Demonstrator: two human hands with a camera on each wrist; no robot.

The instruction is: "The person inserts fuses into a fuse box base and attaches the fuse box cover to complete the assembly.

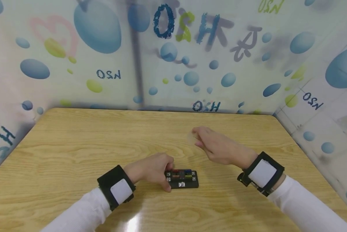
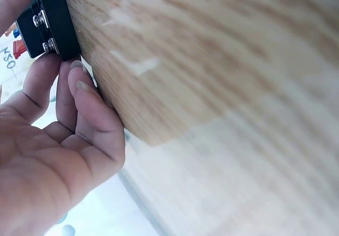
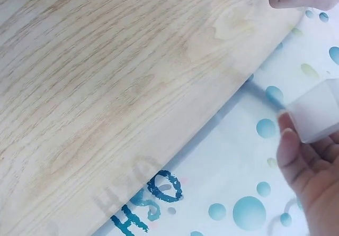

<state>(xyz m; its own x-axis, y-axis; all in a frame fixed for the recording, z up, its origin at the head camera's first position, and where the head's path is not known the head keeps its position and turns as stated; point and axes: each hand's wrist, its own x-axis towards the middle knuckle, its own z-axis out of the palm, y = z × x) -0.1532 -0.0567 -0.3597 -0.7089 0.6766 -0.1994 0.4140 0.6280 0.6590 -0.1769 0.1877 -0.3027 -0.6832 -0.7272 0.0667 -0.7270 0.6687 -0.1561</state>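
A black fuse block [image 1: 188, 185] lies on the wooden table, with coloured blade fuses [image 1: 188, 174] in its middle and metal screw terminals at its ends. My left hand [image 1: 153, 169] grips its left end, thumb at the front and fingers at the back. In the left wrist view, fingertips press on the side of the black block [image 2: 61, 21], close over the wood. Up and to the right, my right hand [image 1: 217, 145] pinches a clear plastic cover [image 3: 315, 111] between thumb and fingers. From the head, this see-through cover [image 1: 191, 138] is faint against the wood.
The wooden table [image 1: 89, 138] reaches back to a curtain [image 1: 150, 83] printed with blue and green dots and letters. More of the printed sheeting hangs at both sides. Black bands with white patches wrap both wrists, over white sleeves.
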